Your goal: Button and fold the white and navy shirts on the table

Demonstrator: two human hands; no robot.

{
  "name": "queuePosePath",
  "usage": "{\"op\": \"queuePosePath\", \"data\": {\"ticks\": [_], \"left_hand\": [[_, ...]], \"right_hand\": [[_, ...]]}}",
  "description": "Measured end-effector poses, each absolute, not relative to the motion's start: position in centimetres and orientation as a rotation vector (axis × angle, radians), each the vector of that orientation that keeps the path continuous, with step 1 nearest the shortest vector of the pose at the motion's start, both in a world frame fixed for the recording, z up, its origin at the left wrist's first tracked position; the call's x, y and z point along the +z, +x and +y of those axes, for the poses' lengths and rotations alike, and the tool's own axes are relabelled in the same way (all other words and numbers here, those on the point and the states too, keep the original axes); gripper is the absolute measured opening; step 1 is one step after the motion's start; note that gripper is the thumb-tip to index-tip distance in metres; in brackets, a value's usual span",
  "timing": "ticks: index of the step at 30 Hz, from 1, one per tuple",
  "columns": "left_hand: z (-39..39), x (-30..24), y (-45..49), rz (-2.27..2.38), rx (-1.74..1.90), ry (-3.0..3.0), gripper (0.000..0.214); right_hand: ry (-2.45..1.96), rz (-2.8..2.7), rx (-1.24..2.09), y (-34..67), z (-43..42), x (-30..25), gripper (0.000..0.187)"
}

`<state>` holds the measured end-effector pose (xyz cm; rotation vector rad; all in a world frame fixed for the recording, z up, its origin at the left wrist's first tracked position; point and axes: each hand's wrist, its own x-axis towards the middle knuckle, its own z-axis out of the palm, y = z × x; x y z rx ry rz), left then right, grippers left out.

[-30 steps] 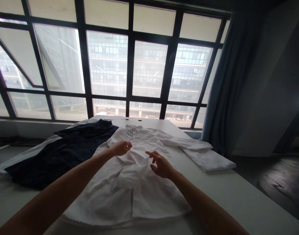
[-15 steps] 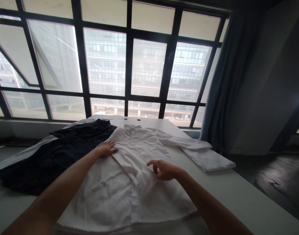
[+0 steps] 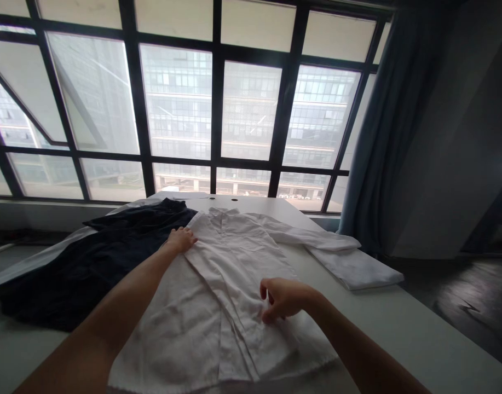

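Observation:
A white long-sleeved button shirt (image 3: 251,257) lies front up on the table, collar towards the window, its front edges slightly parted near the hem. My left hand (image 3: 182,239) rests palm down on the side of the shirt below the shoulder, fingers laid on the cloth. Over the lower front on the other side is my right hand (image 3: 287,298). Its fingers are bent, with a gap between thumb and forefinger; the thumb tip is at the cloth, and I see no fabric between them. Beside my left arm lies a dark navy garment (image 3: 94,260), spread out.
A folded white cloth (image 3: 357,268) lies by the right table edge, partly under the shirt's sleeve. The white table (image 3: 398,323) reaches back to a large window. A blue curtain (image 3: 361,191) hangs at the right.
My right hand has moved right and towards me, and the shirt's front edge near the hem has shifted right. My left hand has slid slightly away, its fingers now less spread.

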<state>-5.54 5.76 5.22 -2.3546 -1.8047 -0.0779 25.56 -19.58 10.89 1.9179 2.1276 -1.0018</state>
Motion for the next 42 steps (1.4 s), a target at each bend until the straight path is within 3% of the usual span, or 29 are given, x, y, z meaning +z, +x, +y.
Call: {"op": "queuePosePath", "data": {"ticks": [5,11,17,20,24,29,35,42], "left_hand": [[8.0,5.2,-5.3,-2.170,-0.263,-2.134,0.047],[9.8,4.9,-7.2,-2.379,-0.300,-2.059,0.041],[9.9,5.3,-8.0,-2.402,-0.296,-2.046,0.045],[9.1,5.4,-6.7,-2.182,-0.347,-2.139,0.048],[7.6,4.6,-3.2,-1.738,-0.211,-2.511,0.062],[6.5,2.8,-0.3,-1.711,-0.089,-2.733,0.081],[8.9,1.8,-0.9,-1.726,-0.168,-2.697,0.070],[14.4,1.5,-2.6,-1.672,-0.233,-2.657,0.065]], "right_hand": [[1.905,2.287,-0.845,25.9,-19.6,11.0,0.037],[1.860,2.171,-0.828,26.8,-19.0,10.7,0.037],[1.857,2.147,-0.799,27.9,-18.7,11.0,0.031],[1.945,2.370,-0.567,27.5,-18.7,11.1,0.029],[1.822,2.809,-0.295,24.0,-17.5,10.1,0.043],[1.316,3.046,-0.294,19.6,-14.1,7.8,0.067],[1.162,3.052,-0.452,19.2,-12.7,6.2,0.066],[1.098,3.051,-0.630,20.6,-14.4,6.7,0.078]]}}
